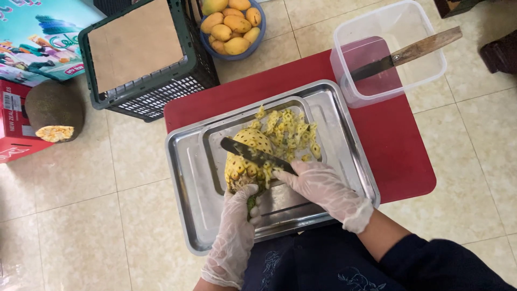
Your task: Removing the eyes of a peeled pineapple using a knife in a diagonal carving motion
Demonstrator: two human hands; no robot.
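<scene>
The left hand [237, 226], in a thin clear glove, is curled around the base of a partly peeled pineapple [245, 159], gripping it near the stem end. The right hand [318, 186], gloved the same, is closed on the handle of a dark-bladed knife [253, 153], whose blade lies across the fruit, pointing toward ten o'clock. The pineapple sits in a small steel tray [215, 161] nested inside a larger steel tray [186, 183], with a heap of yellow peel scraps [293, 134] at one o'clock of the fruit. Both trays rest on a red board [398, 145] on the tiled floor [81, 226]. At two o'clock stands a clear plastic tub [388, 32] with a wooden-handled knife [414, 51] laid across it. At twelve o'clock is a bowl of yellow mangoes [231, 27], beside a dark green crate [140, 59].
</scene>
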